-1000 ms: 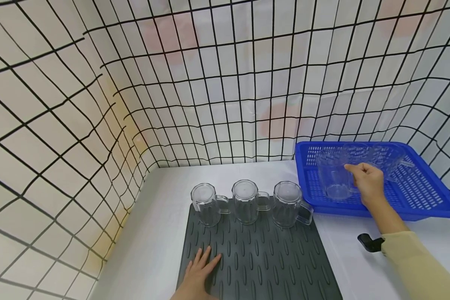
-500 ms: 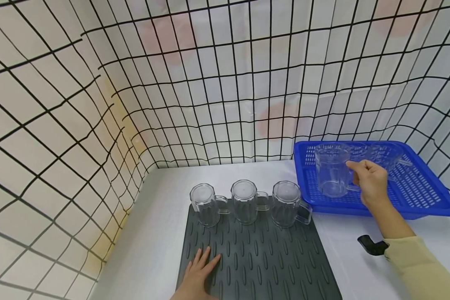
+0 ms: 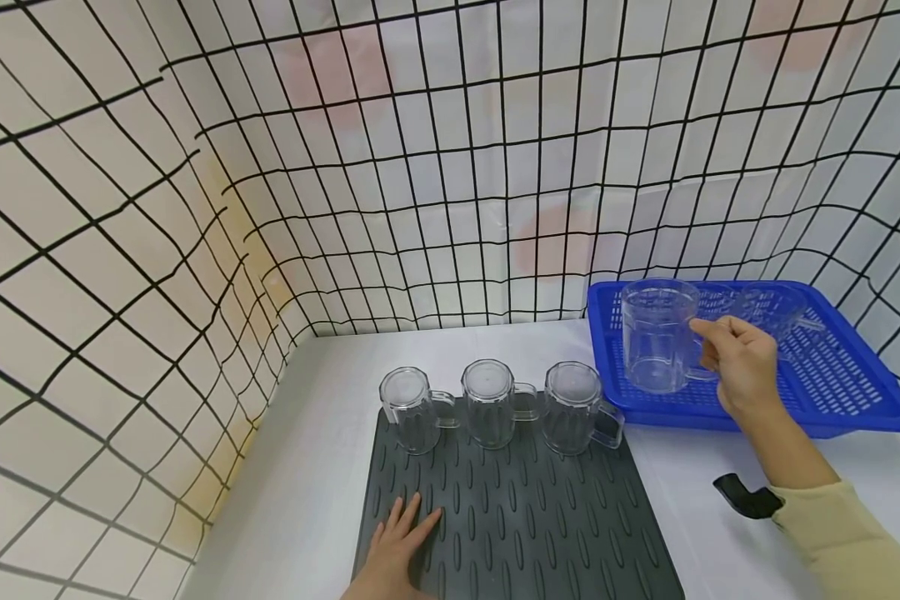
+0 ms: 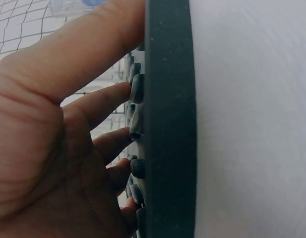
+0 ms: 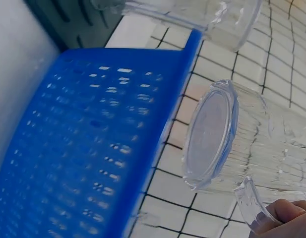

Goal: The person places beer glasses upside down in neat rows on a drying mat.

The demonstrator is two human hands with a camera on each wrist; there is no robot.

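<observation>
My right hand (image 3: 746, 362) pinches the handle of a clear glass mug (image 3: 654, 337), its mouth upward. In the head view that mug shows over the left part of the blue basket (image 3: 690, 417); from the right wrist its thick base (image 5: 207, 139) stands apart from the basket rim. My left hand (image 3: 393, 546) rests on the dark ribbed mat (image 3: 525, 517) with fingers spread. Along the mat's far edge three glass mugs stand upside down, the left mug (image 3: 412, 412), the middle mug (image 3: 491, 408) and the right mug (image 3: 572, 412), handles pointing right.
Further clear glassware (image 3: 768, 308) lies in the back of the basket, hard to make out. A black wire grid (image 3: 502, 175) stands behind and at both sides. A black strap (image 3: 746, 497) sticks out from my right sleeve, above the white table (image 3: 300, 467).
The mug in my right hand has risen a little and shifted slightly left over the basket. My left hand and the three mugs on the mat have stayed put.
</observation>
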